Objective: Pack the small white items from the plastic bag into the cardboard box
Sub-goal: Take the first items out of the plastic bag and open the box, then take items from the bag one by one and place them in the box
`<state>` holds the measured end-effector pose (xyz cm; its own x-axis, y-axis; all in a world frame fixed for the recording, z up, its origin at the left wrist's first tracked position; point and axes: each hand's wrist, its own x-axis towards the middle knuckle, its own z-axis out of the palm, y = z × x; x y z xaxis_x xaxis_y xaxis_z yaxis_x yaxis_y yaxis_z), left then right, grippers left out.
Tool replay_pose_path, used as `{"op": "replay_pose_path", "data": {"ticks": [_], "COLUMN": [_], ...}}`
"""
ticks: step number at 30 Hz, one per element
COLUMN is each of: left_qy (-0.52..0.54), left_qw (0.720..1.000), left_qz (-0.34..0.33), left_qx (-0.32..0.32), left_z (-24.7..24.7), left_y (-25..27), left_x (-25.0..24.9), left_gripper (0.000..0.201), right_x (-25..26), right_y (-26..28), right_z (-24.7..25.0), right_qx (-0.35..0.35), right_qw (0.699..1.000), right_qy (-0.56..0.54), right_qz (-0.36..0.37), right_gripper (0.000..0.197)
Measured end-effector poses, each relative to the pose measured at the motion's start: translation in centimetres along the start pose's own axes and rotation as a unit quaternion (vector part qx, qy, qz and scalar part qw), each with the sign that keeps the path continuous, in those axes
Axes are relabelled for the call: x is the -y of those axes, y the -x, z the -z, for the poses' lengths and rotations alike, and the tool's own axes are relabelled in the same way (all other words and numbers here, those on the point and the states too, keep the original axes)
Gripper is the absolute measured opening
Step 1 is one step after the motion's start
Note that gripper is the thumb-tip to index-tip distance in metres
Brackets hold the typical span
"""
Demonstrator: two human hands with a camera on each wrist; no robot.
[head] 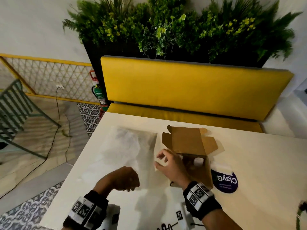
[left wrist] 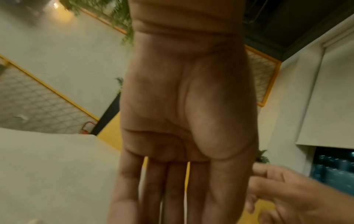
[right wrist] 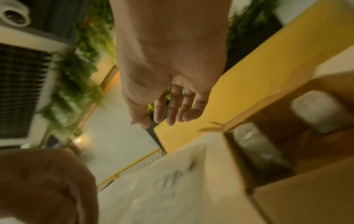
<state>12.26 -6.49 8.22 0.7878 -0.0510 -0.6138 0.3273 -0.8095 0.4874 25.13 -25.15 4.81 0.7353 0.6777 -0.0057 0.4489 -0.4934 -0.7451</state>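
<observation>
A clear plastic bag [head: 129, 146] lies flat on the white table [head: 257, 155], left of the open cardboard box [head: 187, 141]. Small white items [right wrist: 314, 112] lie inside the box [right wrist: 306, 204]; one shows through its opening in the head view. My right hand [head: 162, 161] hovers between bag and box with relaxed, slightly bent fingers [right wrist: 172, 112], holding nothing. My left hand [head: 128, 185] is bent down at the wrist over the bag's near edge. Its fingers [left wrist: 176, 189] are straight and close together; their tips are out of view.
A round purple sticker [head: 225, 180] lies on the table right of the box. White marker-tagged devices [head: 181, 214] sit at the near edge. A yellow bench [head: 191, 87] with plants above runs behind the table. A green chair [head: 15, 110] stands at the left.
</observation>
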Motion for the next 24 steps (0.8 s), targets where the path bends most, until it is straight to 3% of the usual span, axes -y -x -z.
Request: {"op": "replay_pose_path", "data": {"ticks": [2, 4, 9, 12, 15, 17, 21, 24], "left_qy": [-0.061, -0.093, -0.047, -0.028, 0.006, 0.025, 0.020, 0.043], "left_qw": [0.997, 0.992, 0.989, 0.988, 0.983, 0.972, 0.944, 0.904], "left_qz": [0.038, 0.065, 0.113, 0.104, 0.079, 0.041, -0.046, -0.114], "left_qx": [-0.020, -0.058, -0.082, -0.107, -0.168, -0.229, -0.326, -0.409], "left_z": [-1.3, -2.5, -4.1, -5.2, -6.2, -6.4, -6.0, -5.0], "left_y": [1.5, 2.3, 5.3, 6.6, 7.0, 7.0, 6.4, 5.2], "left_x": [2.1, 3.2, 6.4, 9.1, 11.1, 12.0, 12.0, 11.3], "left_gripper": [0.029, 0.029, 0.028, 0.033, 0.038, 0.039, 0.062, 0.046], "right_x": [2.6, 4.3, 6.9, 7.1, 7.4, 7.8, 8.7, 9.4], "right_y": [0.0, 0.1, 0.4, 0.8, 0.6, 0.0, -1.0, -1.1], "right_z": [-3.1, -5.9, -11.0, -12.4, -12.3, -11.7, -10.0, -9.1], "right_qx": [0.081, 0.112, 0.161, 0.171, 0.118, 0.113, 0.094, 0.055], "right_qw": [0.993, 0.979, 0.936, 0.914, 0.934, 0.957, 0.990, 0.993], "right_qy": [0.078, 0.158, 0.288, 0.333, 0.295, 0.225, 0.076, 0.004], "right_qz": [0.039, 0.064, 0.124, 0.160, 0.164, 0.142, 0.079, 0.105], "right_gripper": [0.058, 0.082, 0.102, 0.084, 0.036, 0.018, 0.011, 0.006]}}
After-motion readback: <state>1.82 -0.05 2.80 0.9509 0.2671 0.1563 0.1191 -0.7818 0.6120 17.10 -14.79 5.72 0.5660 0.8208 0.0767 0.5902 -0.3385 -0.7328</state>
